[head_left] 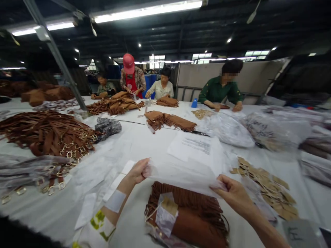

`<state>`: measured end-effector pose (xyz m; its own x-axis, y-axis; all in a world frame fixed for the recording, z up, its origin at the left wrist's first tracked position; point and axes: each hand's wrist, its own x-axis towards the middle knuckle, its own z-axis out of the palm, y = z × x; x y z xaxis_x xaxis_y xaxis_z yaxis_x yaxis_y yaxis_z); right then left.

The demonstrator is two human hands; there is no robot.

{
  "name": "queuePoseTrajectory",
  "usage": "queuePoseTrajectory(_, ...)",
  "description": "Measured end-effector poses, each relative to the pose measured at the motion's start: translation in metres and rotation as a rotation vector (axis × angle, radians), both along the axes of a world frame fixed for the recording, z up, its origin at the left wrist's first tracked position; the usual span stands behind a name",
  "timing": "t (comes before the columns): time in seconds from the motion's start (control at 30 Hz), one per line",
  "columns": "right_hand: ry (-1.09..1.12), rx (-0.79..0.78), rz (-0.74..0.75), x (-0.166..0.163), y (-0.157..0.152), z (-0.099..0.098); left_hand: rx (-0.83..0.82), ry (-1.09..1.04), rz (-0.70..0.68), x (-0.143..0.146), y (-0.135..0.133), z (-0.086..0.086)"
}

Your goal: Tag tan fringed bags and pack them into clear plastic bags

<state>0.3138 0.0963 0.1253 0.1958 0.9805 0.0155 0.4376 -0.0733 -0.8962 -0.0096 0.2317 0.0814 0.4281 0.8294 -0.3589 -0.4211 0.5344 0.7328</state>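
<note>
Between my two hands a clear plastic bag (183,168) with printed text on its far part is stretched out above the table. My left hand (139,171) pinches its left corner. At the right, my right hand (230,189) grips the other corner between thumb and fingers. Just below the bag lies a brown fringed handbag (196,224), its fringe toward the far side. A tan paper tag (170,207) and a small clear packet (165,220) rest on it. Some plastic film covers the handbag's near left corner.
Brown straps with gold buckles (51,134) are heaped at the left. Tan tags (269,189) lie at the right, near filled plastic bags (276,129). Fringed brown pieces (170,120) lie mid-table. Several co-workers, one in green (219,89), work across the table. A metal post (59,62) rises at the left.
</note>
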Motion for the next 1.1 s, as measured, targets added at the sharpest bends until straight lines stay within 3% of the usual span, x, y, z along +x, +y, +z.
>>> queuePoseTrajectory(0.1,-0.247,0.213,-0.2,0.021,0.02,-0.004,0.034,0.07,-0.092,0.012,0.001,0.006)
queuePoseTrajectory(0.33,-0.402,0.323,-0.39,0.06,0.069,-0.03,0.146,0.088,-0.246,0.025,0.013,0.029)
queuePoseTrajectory(0.4,-0.439,0.324,-0.418,0.071,0.075,-0.043,0.302,0.189,-0.43,0.027,0.014,0.03)
queuePoseTrajectory(0.47,-0.51,0.331,-0.394,0.082,0.078,-0.055,0.679,0.475,-0.626,0.031,0.019,0.027)
queuePoseTrajectory(0.53,-0.592,0.33,-0.268,0.09,0.079,-0.067,1.079,0.782,-0.695,0.032,0.031,0.018)
queuePoseTrajectory(0.6,-0.635,0.301,-0.064,0.095,0.079,-0.079,1.263,0.928,-0.68,0.031,0.047,0.002)
queuePoseTrajectory(0.7,-0.615,0.229,0.219,0.093,0.074,-0.1,1.288,0.961,-0.782,0.023,0.063,-0.032)
queuePoseTrajectory(0.83,-0.547,0.126,0.455,0.085,0.048,-0.133,1.303,0.975,-0.95,0.006,0.055,-0.08)
queuePoseTrajectory(0.97,-0.381,-0.096,0.435,0.078,0.014,-0.148,1.266,1.005,-0.98,-0.004,0.035,-0.108)
queuePoseTrajectory(1.1,-0.145,-0.306,0.354,0.069,-0.009,-0.138,1.189,1.02,-0.943,-0.006,0.019,-0.115)
